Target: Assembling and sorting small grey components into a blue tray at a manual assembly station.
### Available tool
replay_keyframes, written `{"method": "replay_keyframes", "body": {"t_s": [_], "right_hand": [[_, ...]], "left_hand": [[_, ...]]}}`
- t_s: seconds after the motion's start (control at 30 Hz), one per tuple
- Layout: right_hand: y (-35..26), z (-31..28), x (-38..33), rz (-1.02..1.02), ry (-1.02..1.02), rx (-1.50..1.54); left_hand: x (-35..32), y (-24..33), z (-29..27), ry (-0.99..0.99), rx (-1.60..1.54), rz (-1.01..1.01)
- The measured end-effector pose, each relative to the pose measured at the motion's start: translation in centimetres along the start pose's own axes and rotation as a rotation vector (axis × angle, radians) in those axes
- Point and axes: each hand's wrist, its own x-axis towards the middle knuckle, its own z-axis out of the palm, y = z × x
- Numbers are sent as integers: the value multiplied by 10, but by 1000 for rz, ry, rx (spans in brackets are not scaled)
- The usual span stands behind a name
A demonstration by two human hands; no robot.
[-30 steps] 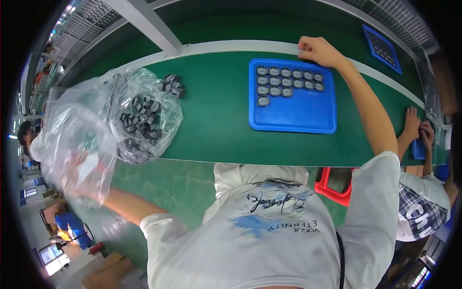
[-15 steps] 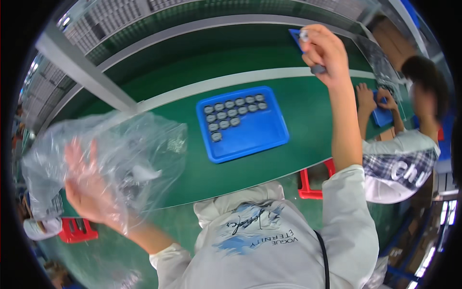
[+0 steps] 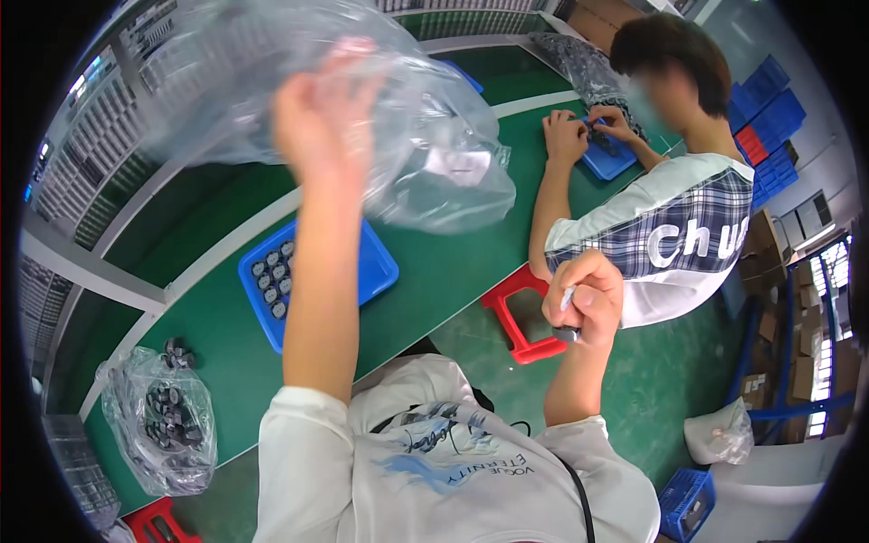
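Observation:
My left hand (image 3: 321, 122) is raised over the far side of the green table and smeared by motion. It carries a large clear plastic bag (image 3: 444, 195), which drapes over its fingers and hangs to the right with a pale paper slip (image 3: 457, 166) visible through it. My right hand (image 3: 593, 294) is closed, held up near my body beyond the table's front edge. Its fingers grip a small dark grey round part (image 3: 567, 334) and a small whitish piece (image 3: 568, 297). Below my left forearm, which partly hides it, lies a blue tray (image 3: 376, 262) with several grey round parts (image 3: 271, 282) in rows.
Another clear bag (image 3: 195, 471) of dark parts lies on the green table (image 3: 434, 281) at left. A co-worker (image 3: 670, 190) at right handles parts over a smaller blue tray (image 3: 608, 163). A red stool (image 3: 516, 312) stands between us. A grey rail (image 3: 217, 240) runs behind the tray.
The view has turned right. My left hand has swung the plastic bag from the left across to the far side of the table. My right hand has come down and back toward my body, still closed.

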Motion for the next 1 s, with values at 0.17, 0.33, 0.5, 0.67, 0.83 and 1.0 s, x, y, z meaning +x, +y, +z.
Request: {"method": "replay_keyframes", "body": {"t_s": [0.17, 0.33, 0.5, 0.67, 0.83, 1.0], "right_hand": [[12, -6, -5, 83, -12, -26], [19, -9, -3, 252, 51, -62], [42, 9, 24, 257, -15, -27], [76, 17, 61, 456, 73, -35], [147, -31, 95, 579, 351, 215], [165, -77, 88, 560, 768, -96]], "left_hand": [[10, -88, -104, 195, 49, -340], [-9, -70, -109, 169, 863, -769], [7, -70, -156, -357, 1015, -821], [-10, -76, -137, -607, 628, -1207], [-24, -26, -123, -603, 1377, -841], [-30, 62, -38, -799, 1713, -483]]}}
